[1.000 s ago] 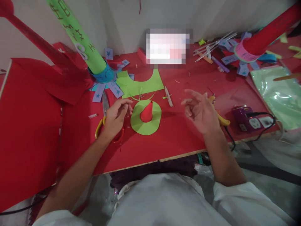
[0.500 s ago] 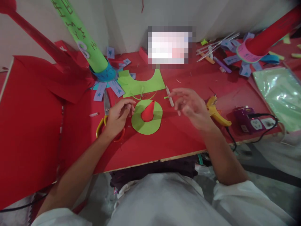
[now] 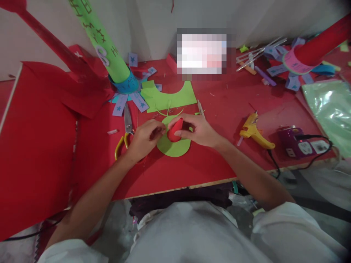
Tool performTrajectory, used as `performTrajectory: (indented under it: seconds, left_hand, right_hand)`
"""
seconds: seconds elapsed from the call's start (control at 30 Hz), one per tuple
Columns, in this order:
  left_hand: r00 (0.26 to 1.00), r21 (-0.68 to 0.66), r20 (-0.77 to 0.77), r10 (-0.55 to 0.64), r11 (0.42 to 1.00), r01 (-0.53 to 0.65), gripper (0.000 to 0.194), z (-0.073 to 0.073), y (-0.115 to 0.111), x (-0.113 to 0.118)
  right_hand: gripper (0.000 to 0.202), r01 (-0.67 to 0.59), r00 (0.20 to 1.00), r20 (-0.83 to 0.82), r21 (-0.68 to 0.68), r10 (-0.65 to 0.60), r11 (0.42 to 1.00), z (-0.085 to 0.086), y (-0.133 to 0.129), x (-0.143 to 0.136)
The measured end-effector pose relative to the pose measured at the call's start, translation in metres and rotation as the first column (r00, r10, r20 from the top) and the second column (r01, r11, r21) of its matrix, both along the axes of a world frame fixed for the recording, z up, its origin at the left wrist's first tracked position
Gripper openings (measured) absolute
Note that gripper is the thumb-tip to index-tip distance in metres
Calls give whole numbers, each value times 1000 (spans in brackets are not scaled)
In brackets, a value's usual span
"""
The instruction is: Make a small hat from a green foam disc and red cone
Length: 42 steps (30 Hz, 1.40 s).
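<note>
A red paper cone point(image 3: 175, 131) stands upright in the middle of a round green paper disc point(image 3: 174, 150) on the red table. Around the cone close the thumb and fingers of my right hand point(image 3: 201, 129). My left hand point(image 3: 146, 138) is over the disc's left edge, its fingers curled with the tips together; whatever may be between them is hidden. Partly under my left wrist lie scissors point(image 3: 128, 122) with yellow and orange handles. Behind the disc rests a green paper sheet point(image 3: 170, 98) with a rounded cutout, and a white pen-like stick point(image 3: 201, 109) lies by my right hand.
To the right are a yellow glue gun point(image 3: 253, 130) and a purple power box point(image 3: 296, 142) with a black cord. A green tube point(image 3: 105, 54) and a red tube point(image 3: 323, 44) stand at the back. Red board point(image 3: 35, 153) covers the left side. A plastic packet point(image 3: 329, 109) lies far right.
My right hand has moved left and down from beside the white stick and has taken hold of the red cone. My left hand has shifted slightly right, its fingers more curled.
</note>
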State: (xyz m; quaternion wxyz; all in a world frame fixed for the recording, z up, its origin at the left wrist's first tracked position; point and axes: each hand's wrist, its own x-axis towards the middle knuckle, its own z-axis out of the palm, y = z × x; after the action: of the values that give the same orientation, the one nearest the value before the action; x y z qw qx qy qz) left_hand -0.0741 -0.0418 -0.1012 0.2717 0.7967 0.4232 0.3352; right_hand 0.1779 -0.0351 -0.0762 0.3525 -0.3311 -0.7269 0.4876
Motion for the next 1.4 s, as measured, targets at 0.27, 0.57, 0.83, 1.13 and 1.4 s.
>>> performTrajectory:
  seconds: [0.27, 0.57, 0.83, 1.13, 1.4]
  left_hand:
    - [889, 304, -413, -196, 891, 338, 31, 4, -18, -4]
    - [809, 434, -562, -171, 772, 465, 36, 4, -12, -17]
    - [817, 492, -546, -184, 719, 491, 34, 9, -14, -15]
    - [829, 527, -540, -144, 710, 467, 35, 10, -14, -14]
    - [824, 497, -548, -142, 738, 457, 36, 8, -15, -14]
  right_hand:
    - [52, 33, 999, -33, -77, -36, 996, -19, -1, 3]
    - [52, 45, 997, -51, -88, -49, 995, -23, -2, 3]
    - [53, 30, 999, -40, -70, -33, 997, -26, -2, 3]
    - [54, 32, 998, -45, -63, -35, 997, -27, -1, 3]
    - [53, 23, 999, -47, -51, -26, 998, -24, -1, 2]
